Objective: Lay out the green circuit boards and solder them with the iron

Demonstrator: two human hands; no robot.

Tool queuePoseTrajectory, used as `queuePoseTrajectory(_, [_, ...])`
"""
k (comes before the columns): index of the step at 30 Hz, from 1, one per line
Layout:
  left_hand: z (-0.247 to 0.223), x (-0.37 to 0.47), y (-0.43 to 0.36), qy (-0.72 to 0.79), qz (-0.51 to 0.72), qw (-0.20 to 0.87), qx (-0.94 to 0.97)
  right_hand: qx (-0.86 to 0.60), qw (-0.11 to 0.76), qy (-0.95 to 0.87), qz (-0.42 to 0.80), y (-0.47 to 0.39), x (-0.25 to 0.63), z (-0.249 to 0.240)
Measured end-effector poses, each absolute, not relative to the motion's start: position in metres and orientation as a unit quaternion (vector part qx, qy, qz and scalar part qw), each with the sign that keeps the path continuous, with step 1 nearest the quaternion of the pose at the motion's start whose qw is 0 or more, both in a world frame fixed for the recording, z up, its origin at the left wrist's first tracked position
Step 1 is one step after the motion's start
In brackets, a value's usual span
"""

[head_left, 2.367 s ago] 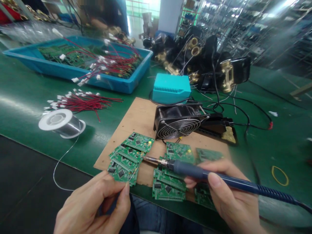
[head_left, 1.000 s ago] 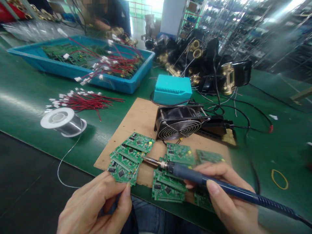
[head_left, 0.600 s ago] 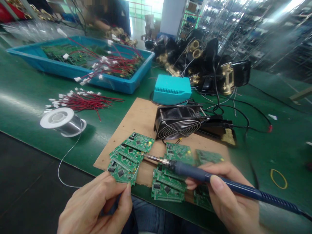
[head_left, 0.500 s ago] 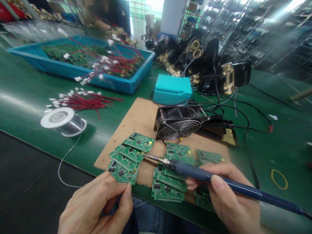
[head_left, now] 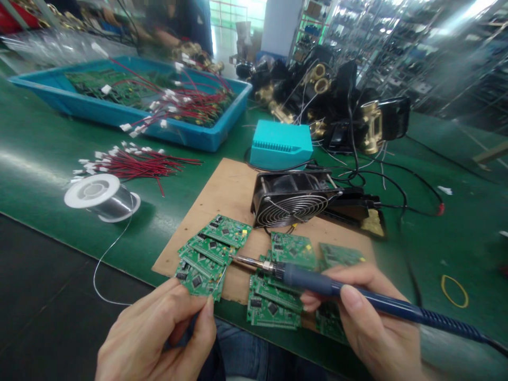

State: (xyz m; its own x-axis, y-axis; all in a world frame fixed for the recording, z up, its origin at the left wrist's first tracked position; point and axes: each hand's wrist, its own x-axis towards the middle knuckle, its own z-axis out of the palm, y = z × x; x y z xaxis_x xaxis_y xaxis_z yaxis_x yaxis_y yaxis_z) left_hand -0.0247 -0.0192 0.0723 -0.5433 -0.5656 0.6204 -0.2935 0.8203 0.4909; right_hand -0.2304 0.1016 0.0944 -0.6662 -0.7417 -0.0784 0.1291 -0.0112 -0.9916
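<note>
My right hand [head_left: 369, 312] is closed round a dark blue soldering iron [head_left: 309, 279]. The iron's metal tip points left and is at the right edge of the left group of overlapping green circuit boards [head_left: 206, 251]. Between thumb and forefinger, my left hand [head_left: 162, 323] pinches thin solder wire [head_left: 220, 280], whose end rises toward the tip. A white spool of solder [head_left: 103, 197] lies to the left, its strand running down toward my left hand. Under the iron is a second group of boards [head_left: 273, 307], and more boards [head_left: 341, 255] are partly behind my right hand.
A black fan [head_left: 293, 200] stands on the brown board [head_left: 218, 185], beside a sponge holder [head_left: 371, 221]. Behind are a turquoise box [head_left: 281, 144], a blue tray [head_left: 214, 138] and brass-fitted parts [head_left: 371, 127]. Red wires [head_left: 146, 164] lie left; a person's arm [head_left: 166, 39] shows at the back.
The soldering iron and my right hand have shifted slightly left and down, the tip moving a little along the boards' edge. My left hand has barely moved.
</note>
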Motion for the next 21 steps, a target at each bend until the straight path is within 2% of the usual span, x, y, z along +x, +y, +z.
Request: queuePoseTrajectory(21, [0.0761, -0.0321, -0.0204, -0.866, -0.155, 0.413, 0.237, -0.244, 0.322, 0.603, -0.688, 0.1019, -0.2302, 0.0932])
